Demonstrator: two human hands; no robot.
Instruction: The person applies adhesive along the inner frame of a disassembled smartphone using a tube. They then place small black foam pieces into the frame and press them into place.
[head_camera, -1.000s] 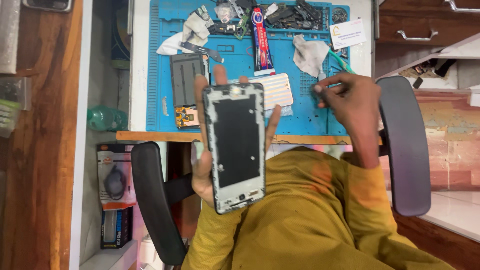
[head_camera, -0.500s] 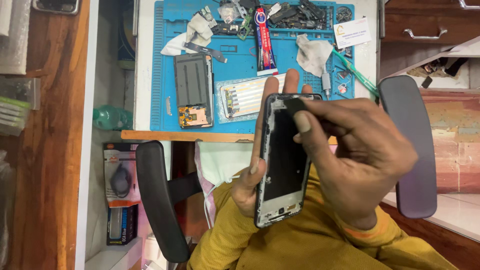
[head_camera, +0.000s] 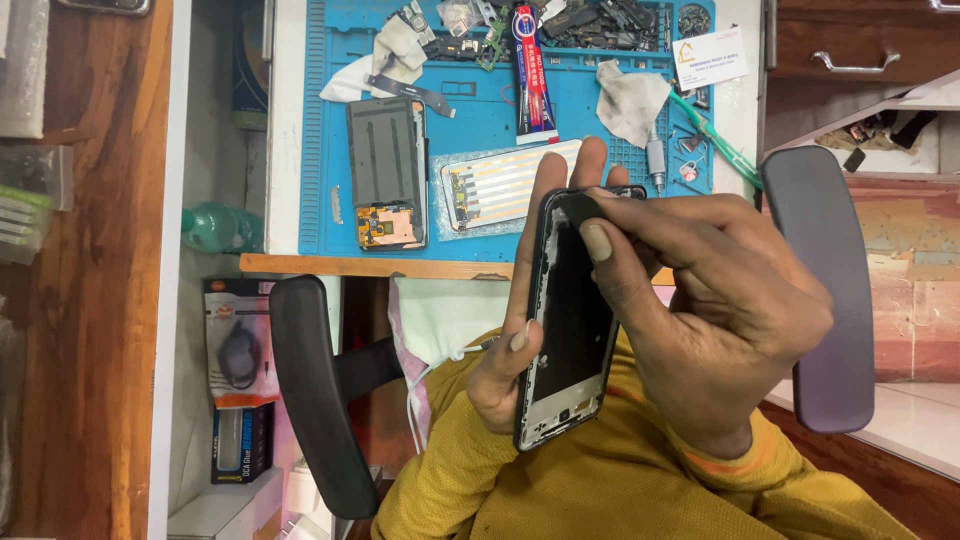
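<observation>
Change: half a second ago the right hand was already over the phone frame; one second ago it was away at the bench edge and the frame faced the camera flat. Now the frame is turned slightly on edge, so the work on its top end has begun.
Green bottle (head_camera: 222, 228): one, lying below the bench at the far left.
Chair armrests (head_camera: 318, 395): two, dark, one at each side of the lap.
Blue mat (head_camera: 480, 110): one, on the white bench, carrying the loose parts.
Dark phone part (head_camera: 385, 165): one, flat on the mat, with an orange-brown board at its lower end.
Striped panel (head_camera: 500, 185): one, pale, just beside the dark part.
Left hand (head_camera: 505, 370): closed around the phone frame (head_camera: 570, 320), thumb on the left edge, fingers behind it; the frame is held above the lap, in front of the bench edge.
Red tube (head_camera: 530, 70): one, on the mat.
Grey cloth (head_camera: 630, 100): one, crumpled.
Right hand (head_camera: 720, 300): fingers pinched on a small black strip (head_camera: 580, 207) at the top of the frame.
White card (head_camera: 710, 58): one.
</observation>
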